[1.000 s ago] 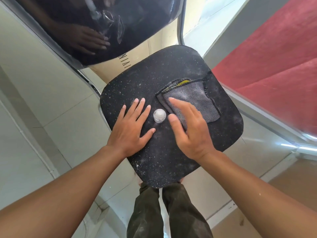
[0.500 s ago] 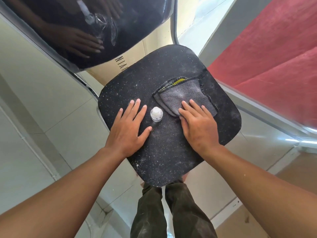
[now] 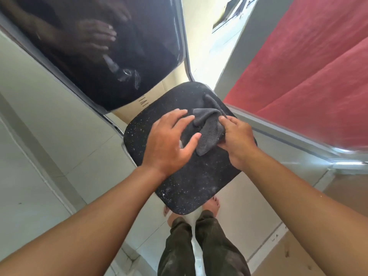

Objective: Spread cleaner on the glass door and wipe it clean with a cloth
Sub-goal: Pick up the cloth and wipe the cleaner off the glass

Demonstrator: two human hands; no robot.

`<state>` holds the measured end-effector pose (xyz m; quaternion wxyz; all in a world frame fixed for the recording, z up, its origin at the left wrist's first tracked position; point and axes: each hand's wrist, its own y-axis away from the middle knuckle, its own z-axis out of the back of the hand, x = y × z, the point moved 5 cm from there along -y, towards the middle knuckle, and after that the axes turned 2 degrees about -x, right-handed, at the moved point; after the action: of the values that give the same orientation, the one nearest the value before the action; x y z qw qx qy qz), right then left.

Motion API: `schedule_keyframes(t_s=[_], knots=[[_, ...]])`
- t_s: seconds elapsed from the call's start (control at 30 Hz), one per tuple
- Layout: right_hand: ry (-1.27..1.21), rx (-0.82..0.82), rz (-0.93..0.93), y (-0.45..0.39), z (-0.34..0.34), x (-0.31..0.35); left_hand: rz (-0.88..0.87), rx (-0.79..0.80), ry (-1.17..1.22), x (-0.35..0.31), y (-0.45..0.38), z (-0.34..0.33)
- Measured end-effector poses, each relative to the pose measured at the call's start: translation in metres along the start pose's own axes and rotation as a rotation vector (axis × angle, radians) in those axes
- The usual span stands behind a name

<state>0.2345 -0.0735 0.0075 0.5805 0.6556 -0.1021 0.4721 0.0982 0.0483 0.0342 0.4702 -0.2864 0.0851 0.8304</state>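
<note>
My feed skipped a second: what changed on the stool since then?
The right hand pinched the grey cloth and lifted it bunched off the stool. The left hand rose and now hovers, fingers spread, over the small bottle, hiding it. The stool stayed put.

The right hand (image 3: 238, 140) pinched a grey cloth (image 3: 209, 128), bunched and lifted off the black speckled stool seat (image 3: 199, 182). The left hand (image 3: 169, 142) hovered over the seat with fingers spread and relaxed, its thumb just beside the hanging fold of cloth; a small white thing showed under its palm, too hidden to identify. Beyond the seat stood the dark glass door (image 3: 89, 46), mirroring hands and arms. A red curtain (image 3: 308, 76) hung to the right. Below were dark trousers (image 3: 199, 246) and bare feet on pale floor tiles (image 3: 39, 156).
</note>
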Motion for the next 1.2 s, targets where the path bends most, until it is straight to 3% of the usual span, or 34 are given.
schedule_keyframes(t_s=[0.3, 0.43, 0.53, 0.6, 0.67, 0.77, 0.83, 0.97, 1.07, 1.2], knots=[[-0.240, -0.028, -0.065, 0.029, 0.015, 0.019, -0.029, 0.228, 0.173, -0.050, -0.013, 0.001], [-0.338, 0.004, -0.035, 0.048, 0.026, 0.039, -0.006, 0.173, 0.311, -0.071, -0.021, 0.008], [-0.318, 0.036, 0.038, 0.071, 0.041, 0.063, 0.230, 0.127, 0.581, -0.089, -0.035, 0.022], [-0.209, -0.043, 0.131, 0.087, 0.056, 0.080, 0.397, 0.117, 0.686, -0.104, -0.047, 0.033], [-0.126, -0.138, 0.248, 0.102, 0.073, 0.099, 0.502, 0.163, 0.801, -0.124, -0.058, 0.044], [-0.049, -0.134, 0.338, 0.125, 0.089, 0.125, 0.601, 0.303, 0.981, -0.160, -0.072, 0.063], [-0.031, -0.116, 0.379, 0.141, 0.097, 0.139, 0.595, 0.447, 1.077, -0.193, -0.081, 0.077], [-0.060, -0.149, 0.513, 0.172, 0.130, 0.174, 0.507, 0.634, 1.040, -0.263, -0.106, 0.109], [-0.106, -0.187, 0.631, 0.193, 0.165, 0.204, 0.369, 0.678, 0.947, -0.318, -0.128, 0.134], [-0.045, -0.223, 0.800, 0.217, 0.211, 0.242, 0.229, 0.620, 0.774, -0.391, -0.159, 0.158]])
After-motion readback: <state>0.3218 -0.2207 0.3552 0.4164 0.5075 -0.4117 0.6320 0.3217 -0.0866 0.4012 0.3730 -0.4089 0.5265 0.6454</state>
